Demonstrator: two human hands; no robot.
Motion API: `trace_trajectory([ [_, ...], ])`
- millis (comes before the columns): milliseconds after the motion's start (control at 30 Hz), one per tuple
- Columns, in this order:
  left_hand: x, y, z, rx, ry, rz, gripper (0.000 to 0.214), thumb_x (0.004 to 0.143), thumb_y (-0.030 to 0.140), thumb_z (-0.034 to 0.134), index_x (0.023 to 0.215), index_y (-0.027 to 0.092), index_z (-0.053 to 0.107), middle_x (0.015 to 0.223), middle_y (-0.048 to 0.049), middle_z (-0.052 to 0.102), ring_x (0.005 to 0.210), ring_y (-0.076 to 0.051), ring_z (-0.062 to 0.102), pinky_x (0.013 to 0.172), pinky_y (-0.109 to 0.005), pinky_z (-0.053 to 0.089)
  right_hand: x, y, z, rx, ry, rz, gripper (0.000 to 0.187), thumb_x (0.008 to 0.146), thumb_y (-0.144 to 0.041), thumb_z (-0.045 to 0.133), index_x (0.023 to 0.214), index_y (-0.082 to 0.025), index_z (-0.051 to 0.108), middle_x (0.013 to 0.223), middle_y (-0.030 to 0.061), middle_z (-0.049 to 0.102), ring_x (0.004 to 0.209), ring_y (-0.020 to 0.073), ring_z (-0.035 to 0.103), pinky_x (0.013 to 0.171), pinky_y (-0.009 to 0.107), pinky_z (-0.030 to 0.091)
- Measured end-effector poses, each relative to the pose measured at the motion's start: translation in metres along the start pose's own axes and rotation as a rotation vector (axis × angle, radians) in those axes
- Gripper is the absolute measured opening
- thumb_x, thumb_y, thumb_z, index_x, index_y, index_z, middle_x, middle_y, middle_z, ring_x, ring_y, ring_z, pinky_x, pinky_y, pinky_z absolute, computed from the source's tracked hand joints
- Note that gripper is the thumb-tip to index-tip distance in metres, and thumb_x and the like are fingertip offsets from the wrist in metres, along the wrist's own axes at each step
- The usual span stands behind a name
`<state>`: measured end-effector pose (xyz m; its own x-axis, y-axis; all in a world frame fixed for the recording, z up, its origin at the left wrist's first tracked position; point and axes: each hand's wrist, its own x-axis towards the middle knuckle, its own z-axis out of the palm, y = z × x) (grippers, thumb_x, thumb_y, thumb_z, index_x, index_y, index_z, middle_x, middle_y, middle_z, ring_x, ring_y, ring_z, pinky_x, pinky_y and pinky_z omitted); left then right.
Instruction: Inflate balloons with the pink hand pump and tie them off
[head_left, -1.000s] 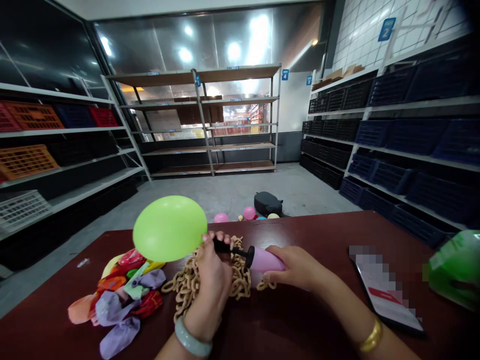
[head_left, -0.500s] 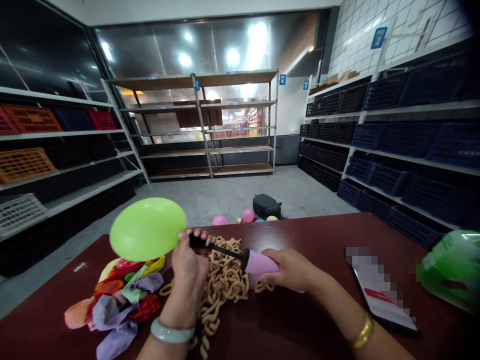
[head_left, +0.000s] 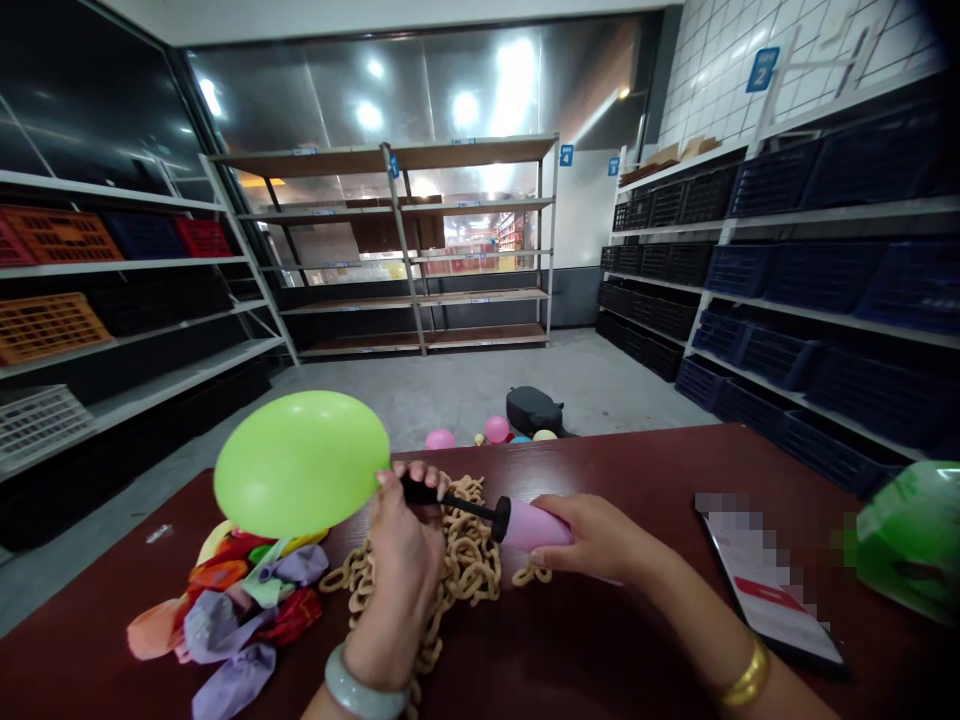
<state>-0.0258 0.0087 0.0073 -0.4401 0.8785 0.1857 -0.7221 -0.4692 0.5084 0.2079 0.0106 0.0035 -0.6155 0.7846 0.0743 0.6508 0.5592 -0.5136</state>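
metal shelving [head_left: 480, 152] at the back, dark blue crates [head_left: 799, 275] on right-hand racks [head_left: 840, 214], orange crates [head_left: 51, 326] at left, a dark bag [head_left: 534, 410] on the floor [head_left: 622, 385]

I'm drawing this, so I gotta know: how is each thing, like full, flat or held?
Bright lime-green oval rubber balloon: inflated, one end at the left hand.
Pink-and-black cylindrical plastic pump: held, black rod partly out.
Left hand: curled around the pump's black end.
Right hand: gripping its pink barrel.
Multicoloured rubber balloons: flat, limp, piled up.
Tan rope-like loops: heaped.
Round pink balloons: seemingly inflated, beyond the dark red table.
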Motion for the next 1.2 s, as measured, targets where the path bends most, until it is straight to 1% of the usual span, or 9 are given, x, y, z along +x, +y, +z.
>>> trace_trajectory([
  [133,-0.026,-0.023,0.011,0.036,-0.017,-0.063,0.023,0.087,0.039,0.057,0.080,0.019,0.049,0.070,0.0010,0.044,0.060,-0.012,0.046,0.052,-0.024,0.042,0.004,-0.006,0.008,-0.007,0.010,0.009,0.051,0.076,-0.069,0.057,0.102,-0.025,0.061,0.087,0.0011,0.070,0.075,0.0202,0.061,0.059,0.025,0.030],
  [233,-0.035,-0.029,0.014,0.050,-0.022,-0.061,0.023,0.088,0.040,0.056,0.080,0.019,0.050,0.070,0.0009,0.045,0.060,-0.012,0.046,0.054,-0.024,0.042,0.004,-0.011,0.010,0.006,0.014,0.012,0.050,0.076,-0.068,0.058,0.102,-0.025,0.061,0.087,0.0012,0.070,0.073,0.0194,0.061,0.059,0.025,0.030],
  [333,-0.034,-0.030,0.012,0.058,-0.012,-0.054,0.024,0.087,0.040,0.057,0.079,0.019,0.050,0.069,0.0010,0.046,0.059,-0.012,0.047,0.053,-0.024,0.041,0.005,-0.012,0.013,0.042,0.007,0.021,0.050,0.076,-0.067,0.059,0.103,-0.025,0.061,0.087,0.0009,0.070,0.074,0.0197,0.062,0.060,0.024,0.033],
  [467,-0.021,-0.028,0.004,0.063,0.012,-0.072,0.026,0.086,0.039,0.059,0.075,0.019,0.048,0.065,0.0013,0.046,0.056,-0.012,0.047,0.049,-0.024,0.040,0.008,-0.006,0.018,0.095,-0.025,0.036,0.046,0.078,-0.062,0.061,0.108,-0.027,0.062,0.088,0.0003,0.071,0.078,0.0207,0.064,0.063,0.025,0.036],
  [567,-0.003,-0.014,-0.004,0.042,0.062,-0.085,0.022,0.089,0.036,0.055,0.077,0.019,0.047,0.066,0.0012,0.047,0.056,-0.013,0.048,0.049,-0.025,0.041,0.010,0.002,0.020,0.098,-0.034,0.038,0.047,0.077,-0.060,0.062,0.111,-0.027,0.063,0.097,0.0016,0.071,0.084,0.0223,0.064,0.066,0.025,0.038],
  [733,0.030,0.031,-0.016,-0.020,0.103,-0.041,0.024,0.094,0.035,0.044,0.076,0.018,0.046,0.065,0.0009,0.046,0.056,-0.013,0.048,0.049,-0.025,0.040,0.008,0.008,0.011,0.100,-0.075,0.035,0.046,0.077,-0.057,0.064,0.113,-0.028,0.064,0.098,0.0014,0.070,0.085,0.0226,0.063,0.068,0.026,0.039],
  [867,0.039,0.050,-0.019,-0.053,0.084,0.009,0.026,0.093,0.039,0.047,0.076,0.019,0.046,0.063,0.0017,0.046,0.053,-0.013,0.046,0.047,-0.025,0.038,0.001,0.003,-0.002,0.085,-0.067,0.035,0.046,0.076,-0.057,0.065,0.110,-0.026,0.065,0.096,0.0019,0.070,0.083,0.0222,0.063,0.066,0.026,0.038],
  [1033,0.027,0.036,-0.011,-0.055,0.021,0.073,0.024,0.086,0.036,0.061,0.077,0.019,0.047,0.066,0.0020,0.046,0.057,-0.012,0.047,0.051,-0.023,0.040,-0.006,-0.001,-0.017,0.076,-0.064,0.054,0.045,0.077,-0.056,0.065,0.108,-0.024,0.065,0.092,0.0031,0.070,0.079,0.0216,0.062,0.063,0.026,0.037],
  [1200,0.002,0.008,0.003,-0.026,0.017,0.006,0.024,0.084,0.036,0.063,0.078,0.019,0.048,0.069,0.0011,0.046,0.059,-0.012,0.048,0.051,-0.024,0.041,-0.005,-0.004,-0.015,0.064,-0.059,0.029,0.046,0.077,-0.057,0.064,0.109,-0.024,0.064,0.092,0.0027,0.070,0.079,0.0212,0.062,0.064,0.026,0.036],
])
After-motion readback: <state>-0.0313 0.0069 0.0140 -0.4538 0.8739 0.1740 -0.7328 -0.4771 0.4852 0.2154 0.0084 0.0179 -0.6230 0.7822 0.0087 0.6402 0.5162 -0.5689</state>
